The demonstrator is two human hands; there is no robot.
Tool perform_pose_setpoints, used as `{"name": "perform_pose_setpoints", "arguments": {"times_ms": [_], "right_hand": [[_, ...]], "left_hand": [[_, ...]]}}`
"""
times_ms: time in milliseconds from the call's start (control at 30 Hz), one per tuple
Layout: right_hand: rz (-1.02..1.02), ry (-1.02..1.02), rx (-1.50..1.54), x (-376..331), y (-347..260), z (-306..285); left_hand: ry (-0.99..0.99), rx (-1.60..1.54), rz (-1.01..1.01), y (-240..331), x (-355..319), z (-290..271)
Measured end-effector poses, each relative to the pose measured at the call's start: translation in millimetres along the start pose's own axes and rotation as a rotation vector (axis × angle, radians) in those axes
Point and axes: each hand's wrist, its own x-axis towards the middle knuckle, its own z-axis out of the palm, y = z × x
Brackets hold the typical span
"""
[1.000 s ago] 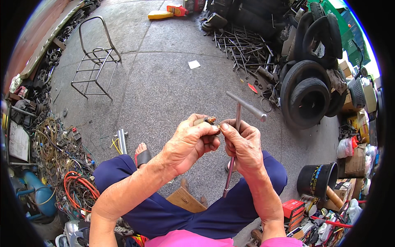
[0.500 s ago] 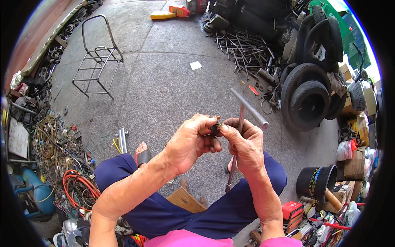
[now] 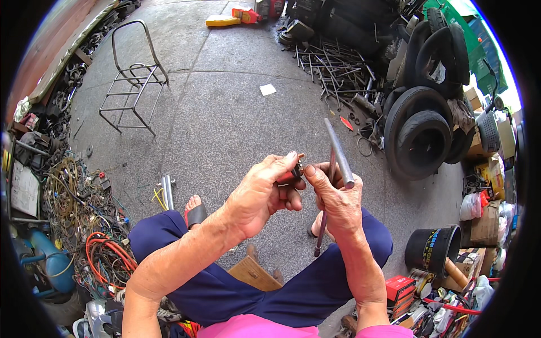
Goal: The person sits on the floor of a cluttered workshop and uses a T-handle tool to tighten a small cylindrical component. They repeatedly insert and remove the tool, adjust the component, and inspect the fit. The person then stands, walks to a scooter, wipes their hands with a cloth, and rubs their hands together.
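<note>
Tool with a T-shaped handle (image 3: 339, 155) is held in the right hand (image 3: 338, 203) in the head view, its shaft slanting down toward the navy trousers (image 3: 200, 293). That hand's fingers curl about the shaft; whether its thumb and forefinger also grip the small dark part (image 3: 296, 169) cannot be told. The left hand (image 3: 259, 191) pinches that part, coppery tip upward, beyond a wooden board (image 3: 253, 273).

Metal T-handled rod (image 3: 340, 156), tilted, in right grip (image 3: 340, 205); small dark part (image 3: 296, 169), copper-coloured tip (image 3: 301, 155), in left grip (image 3: 264, 191).
</note>
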Motion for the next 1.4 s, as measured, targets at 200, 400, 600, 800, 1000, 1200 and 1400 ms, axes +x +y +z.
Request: {"name": "perform_pose_setpoints", "arguments": {"times_ms": [200, 400, 600, 800, 1000, 1200, 1400], "right_hand": [[0.021, 0.028, 0.034, 0.4, 2.4, -1.6], [-0.079, 0.006, 0.035, -1.8, -1.4, 3.3], [-0.099, 0.007, -0.023, -2.4, -0.2, 3.2], [-0.058, 0.01, 0.023, -0.3, 4.0, 0.4], [-0.059, 0.023, -0.023, -3.0, -0.6, 2.7], [0.083, -0.031, 0.229, 1.4, 4.6, -1.1], [0.064, 0.0, 0.293, 3.9, 8.8, -3.4]], "left_hand": [[-0.004, 0.067, -0.035, -1.0, -0.4, -0.8], [0.036, 0.141, -0.104, 1.7, -2.7, 3.2], [0.044, 0.157, -0.126, 1.7, -2.5, 1.9], [0.044, 0.122, -0.091, 2.7, -3.1, 3.3], [0.039, 0.172, -0.053, 0.6, -3.4, 3.2], [0.035, 0.159, -0.047, 0.0, -4.0, 4.5], [0.025, 0.217, -0.043, -2.7, -2.4, 4.5]]}}
